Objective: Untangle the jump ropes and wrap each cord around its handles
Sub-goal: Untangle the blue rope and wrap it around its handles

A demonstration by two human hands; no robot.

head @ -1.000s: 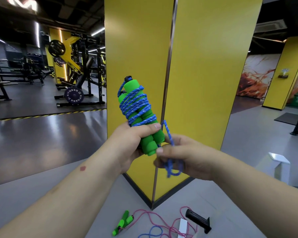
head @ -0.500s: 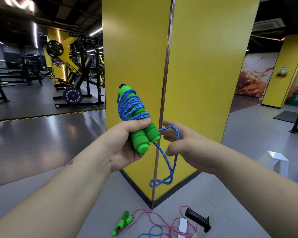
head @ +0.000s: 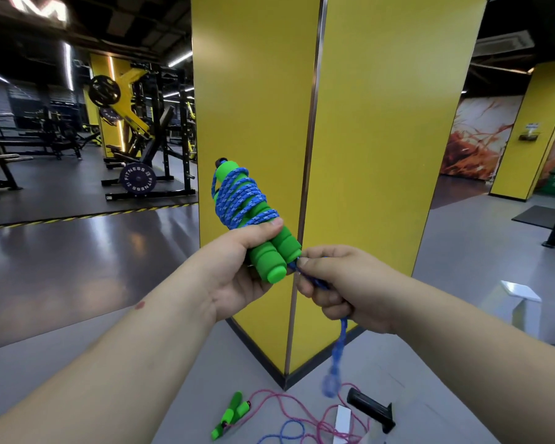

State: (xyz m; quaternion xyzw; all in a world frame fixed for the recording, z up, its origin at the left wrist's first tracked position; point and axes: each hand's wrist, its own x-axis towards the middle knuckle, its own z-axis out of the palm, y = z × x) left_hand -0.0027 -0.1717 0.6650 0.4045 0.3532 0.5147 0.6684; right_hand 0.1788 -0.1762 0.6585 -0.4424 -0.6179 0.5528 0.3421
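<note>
Gripped in the left hand (head: 237,267), the two green handles (head: 263,248) sit side by side, tilted with their butt ends toward 5 o'clock and their cord ends toward 11; the thumb lies across them at the lowest turn of cord, and the fingers curl round behind. Pinched in the right hand (head: 343,283), just beside the handles' lower ends at 3 o'clock, is the free tail of the blue cord (head: 237,200): thumb and curled fingers close on it, and the loose end hangs blurred from under the fist toward 6 o'clock. Most of that cord is wound in many turns round the upper half of the handles.

Largest in view, a yellow pillar (head: 382,139) stands straight ahead at 12 o'clock, its metal corner strip running down behind the hands. Weight machines (head: 135,129) and a plate marked FITNESS fill the dark gym floor at 10 o'clock. A white block (head: 519,299) stands at 3 o'clock.

On the grey floor at 6 o'clock lies a second rope: its green handles (head: 229,415) lie together, touching, with pink cord (head: 289,408) and some blue cord looped loose beside them. A black handle (head: 370,410) lies just right of those loops.
</note>
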